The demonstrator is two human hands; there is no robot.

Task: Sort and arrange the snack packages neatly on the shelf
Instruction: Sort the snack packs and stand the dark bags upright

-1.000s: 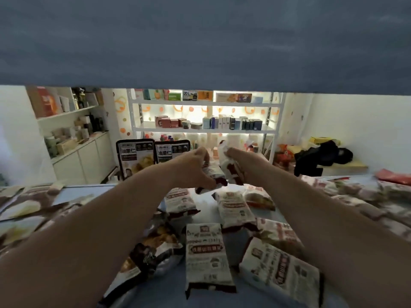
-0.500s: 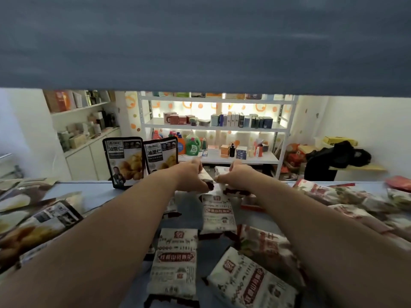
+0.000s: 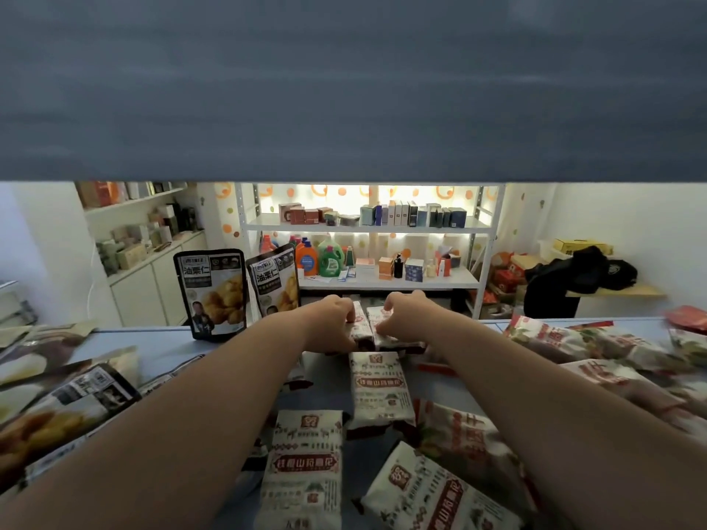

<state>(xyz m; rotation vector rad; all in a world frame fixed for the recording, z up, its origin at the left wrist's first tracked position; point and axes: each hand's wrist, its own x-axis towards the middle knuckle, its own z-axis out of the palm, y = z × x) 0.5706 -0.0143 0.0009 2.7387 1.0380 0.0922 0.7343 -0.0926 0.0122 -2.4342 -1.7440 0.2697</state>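
Left hand is curled on a white pack at the far middle of the shelf, fingers over the pack's left side. Right hand is curled on a second white pack touching the first on its right; fingertips press its top. Both packs stand roughly upright, side by side, close to the shelf's far edge. Whether the fingers wrap fully behind either pack cannot be told.

Just in front of the hands a third white pack lies flat, label up, between the forearms. Nearer the front edge lie two more of the same: one straight, one tilted toward the front right corner. A reddish-print pack lies partly under them, right of centre.

Left of the hands two black pouches stand upright at the far edge, touching: the larger and the one beside it. More dark pouches lie flat in a loose pile along the left edge, blurred. Along the right edge a heap of white-and-red packs lies overlapping, also blurred; a red pack sits at the far right corner.

A dark blue panel fills the upper half of the view. Behind the shelf stands a lit rack with boxes and detergent bottles.
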